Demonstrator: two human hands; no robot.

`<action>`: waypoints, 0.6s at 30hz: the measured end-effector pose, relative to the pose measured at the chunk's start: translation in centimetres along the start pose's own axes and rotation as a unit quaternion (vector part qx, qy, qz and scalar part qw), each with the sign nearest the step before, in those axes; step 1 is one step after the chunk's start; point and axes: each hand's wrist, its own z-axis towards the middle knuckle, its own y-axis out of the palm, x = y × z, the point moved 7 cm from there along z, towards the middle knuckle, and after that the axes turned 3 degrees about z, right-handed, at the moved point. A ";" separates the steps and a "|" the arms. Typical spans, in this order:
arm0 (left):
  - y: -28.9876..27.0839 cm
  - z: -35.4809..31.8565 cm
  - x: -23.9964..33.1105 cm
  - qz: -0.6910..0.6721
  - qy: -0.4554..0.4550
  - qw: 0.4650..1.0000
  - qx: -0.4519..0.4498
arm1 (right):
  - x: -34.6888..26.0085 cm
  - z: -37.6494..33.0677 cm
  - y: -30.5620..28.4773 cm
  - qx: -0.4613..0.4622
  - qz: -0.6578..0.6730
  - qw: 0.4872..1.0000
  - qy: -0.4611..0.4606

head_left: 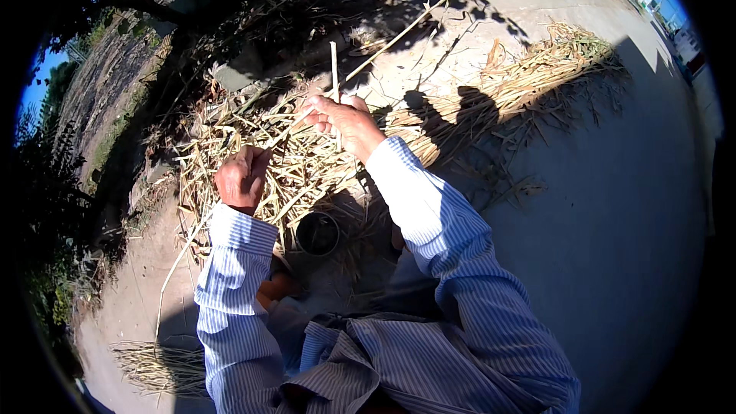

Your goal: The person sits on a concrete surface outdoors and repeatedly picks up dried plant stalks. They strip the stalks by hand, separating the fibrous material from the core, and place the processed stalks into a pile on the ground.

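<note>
My right hand (349, 124) is closed in a pinch around a pale dry stalk (335, 69), which stands up past the fingers. A longer stalk (402, 34) with a leafy tip slants from beside this hand to the upper right; whether it is held cannot be made out. To the left and nearer, my left hand (241, 178) is curled closed, its fingertips hidden. A thin bent stalk (178, 264) runs from near its wrist toward the lower left. Below both hands spreads a heap of short straw pieces (303, 180).
At the right lies a long bundle of dry stalks (529, 73), partly shaded. A dark round container (317, 234) stands by my feet. Another small straw bundle (157, 368) is at lower left. Stones (239, 69) and shaded branches edge the far left.
</note>
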 end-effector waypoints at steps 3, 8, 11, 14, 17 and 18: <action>-0.9 -0.6 -2.3 -0.112 -0.128 0.984 -0.061 | -1.0 -0.6 2.3 -0.102 -0.003 0.994 -0.029; -0.7 -0.7 -2.6 -0.215 -0.207 0.945 -0.136 | -1.7 -0.7 3.1 -0.202 -0.001 0.976 -0.081; -1.2 -0.3 -1.6 -0.226 -0.204 0.939 -0.161 | -2.0 -0.6 3.2 -0.176 0.031 0.978 -0.110; -1.9 -0.3 -1.7 -0.180 -0.149 0.968 -0.095 | -1.6 0.0 3.1 -0.139 0.045 0.984 -0.105; -2.5 -0.4 -0.8 -0.123 -0.117 0.984 -0.046 | -1.4 -0.6 2.8 -0.059 0.029 0.993 -0.096; -2.9 -0.1 0.0 -0.096 -0.081 0.991 -0.040 | -1.4 -0.6 2.6 -0.044 0.030 0.994 -0.094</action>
